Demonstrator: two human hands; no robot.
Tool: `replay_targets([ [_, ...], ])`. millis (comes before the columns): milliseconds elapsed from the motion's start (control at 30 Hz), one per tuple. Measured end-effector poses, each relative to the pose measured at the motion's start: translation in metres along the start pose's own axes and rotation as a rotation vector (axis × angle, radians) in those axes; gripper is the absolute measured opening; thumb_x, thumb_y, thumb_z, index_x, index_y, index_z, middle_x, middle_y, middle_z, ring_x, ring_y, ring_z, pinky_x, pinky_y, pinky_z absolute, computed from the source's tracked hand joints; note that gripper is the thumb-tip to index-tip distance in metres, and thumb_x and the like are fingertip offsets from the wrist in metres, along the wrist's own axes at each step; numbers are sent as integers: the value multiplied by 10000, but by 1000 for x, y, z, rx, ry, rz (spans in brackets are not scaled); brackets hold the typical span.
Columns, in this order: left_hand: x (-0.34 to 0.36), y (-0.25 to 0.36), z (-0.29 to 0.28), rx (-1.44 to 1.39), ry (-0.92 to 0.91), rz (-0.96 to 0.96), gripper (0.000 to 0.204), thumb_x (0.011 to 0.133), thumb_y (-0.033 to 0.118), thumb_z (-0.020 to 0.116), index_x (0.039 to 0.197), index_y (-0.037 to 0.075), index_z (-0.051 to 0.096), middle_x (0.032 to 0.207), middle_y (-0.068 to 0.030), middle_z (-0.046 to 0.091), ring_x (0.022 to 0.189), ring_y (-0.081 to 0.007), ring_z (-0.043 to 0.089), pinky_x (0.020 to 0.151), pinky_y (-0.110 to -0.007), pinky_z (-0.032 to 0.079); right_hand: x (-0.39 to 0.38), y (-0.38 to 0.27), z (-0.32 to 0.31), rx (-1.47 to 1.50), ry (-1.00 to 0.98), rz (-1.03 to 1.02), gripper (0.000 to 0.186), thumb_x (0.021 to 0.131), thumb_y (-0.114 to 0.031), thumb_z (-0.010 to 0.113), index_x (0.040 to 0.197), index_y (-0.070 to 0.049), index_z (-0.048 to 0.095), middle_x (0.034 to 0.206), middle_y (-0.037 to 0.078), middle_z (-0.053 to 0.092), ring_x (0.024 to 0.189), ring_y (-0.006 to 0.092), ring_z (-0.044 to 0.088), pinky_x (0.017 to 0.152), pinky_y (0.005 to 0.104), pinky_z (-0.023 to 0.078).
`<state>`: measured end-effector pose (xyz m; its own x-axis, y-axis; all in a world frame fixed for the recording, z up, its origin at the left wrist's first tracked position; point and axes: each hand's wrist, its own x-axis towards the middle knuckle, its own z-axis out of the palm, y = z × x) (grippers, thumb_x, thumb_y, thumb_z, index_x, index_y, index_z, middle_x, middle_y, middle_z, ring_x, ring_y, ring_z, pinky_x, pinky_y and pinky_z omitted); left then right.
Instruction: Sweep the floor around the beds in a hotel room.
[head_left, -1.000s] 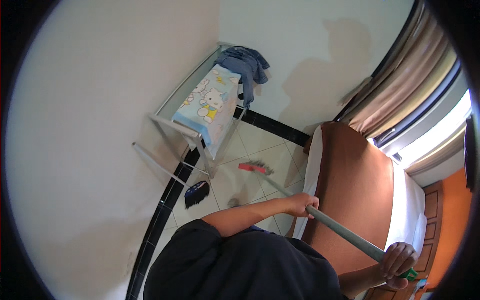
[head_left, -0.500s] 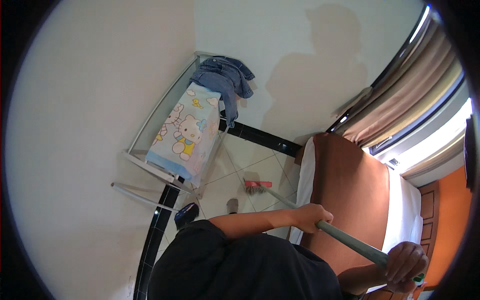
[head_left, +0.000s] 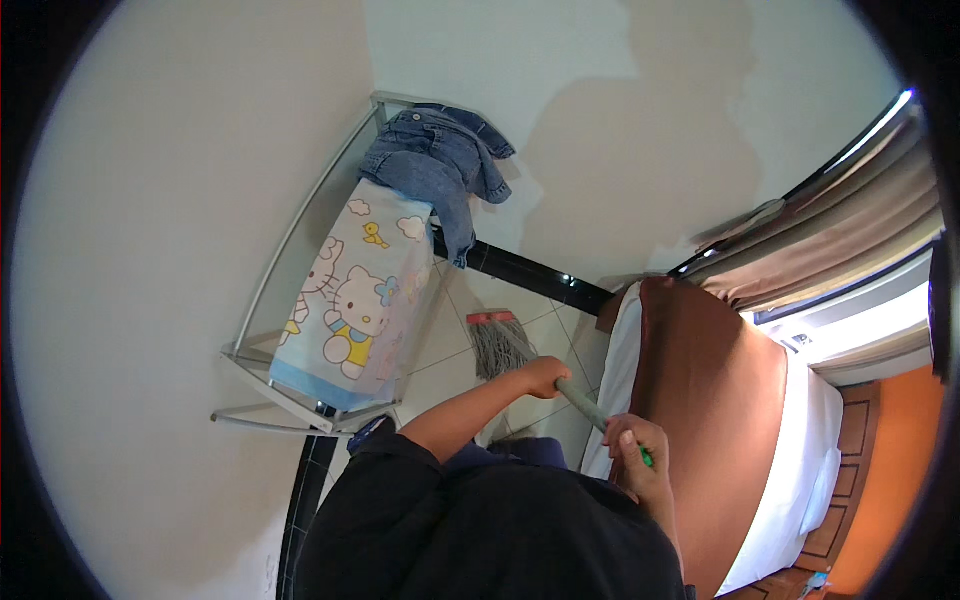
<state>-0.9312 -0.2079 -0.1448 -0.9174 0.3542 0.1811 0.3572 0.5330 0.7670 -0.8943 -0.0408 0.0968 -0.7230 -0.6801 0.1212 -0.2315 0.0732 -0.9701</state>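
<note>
Grey-stranded mop (head_left: pixel 502 352), red bar (head_left: pixel 491 317), greenish handle (head_left: pixel 581 402)

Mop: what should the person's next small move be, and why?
Probably a short push of the mop toward the black skirting: its strands lie on the near side of the red clip, the left hand and right hand both grip the handle, and tiled floor shows ahead.
</note>
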Motion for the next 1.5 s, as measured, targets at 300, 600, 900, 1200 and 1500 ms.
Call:
replay_targets([
  [300, 54, -71, -28, 60, -12, -91, 82, 546, 127, 581, 613, 92, 552, 654, -117, 551, 689, -323, 544, 593, -430, 417, 92, 38, -37, 24, -222, -111, 315, 860, -190, 423, 605, -6, 435, 554, 77, 440, 585, 216, 489, 697, 332, 403],
  [600, 131, -134, -59, 220, 193, -260, 298, 708, 287, 597, 563, 59, 473, 619, -132, 495, 641, -341, 501, 549, -433, 376, 187, 101, -98, 63, -199, -15, 338, 834, -113, 384, 507, -25, 386, 540, 72, 452, 550, 196, 463, 704, 340, 399],
  [900, 249, -91, -15, -177, 294, -11, 147, 623, 151, 606, 600, 60, 493, 631, -133, 512, 644, -328, 514, 559, -412, 381, 204, 62, -201, -25, -117, 91, 357, 865, -175, 395, 558, 6, 412, 526, 51, 400, 475, 123, 393, 462, 265, 306],
  [1200, 321, -78, 6, -195, 6, -77, 141, 557, 166, 595, 593, 62, 507, 630, -135, 530, 648, -339, 531, 561, -437, 399, 212, 61, -251, -53, -25, 94, 387, 869, -237, 402, 569, 1, 457, 549, 53, 451, 508, 132, 446, 519, 253, 371],
  [1500, 230, -128, -49, 73, 179, -261, 265, 664, 301, 610, 546, 84, 513, 604, -128, 519, 600, -328, 519, 545, -430, 392, 233, 114, -211, 151, -193, -68, 356, 851, -174, 410, 545, 8, 420, 561, 96, 451, 544, 208, 462, 651, 316, 417],
])
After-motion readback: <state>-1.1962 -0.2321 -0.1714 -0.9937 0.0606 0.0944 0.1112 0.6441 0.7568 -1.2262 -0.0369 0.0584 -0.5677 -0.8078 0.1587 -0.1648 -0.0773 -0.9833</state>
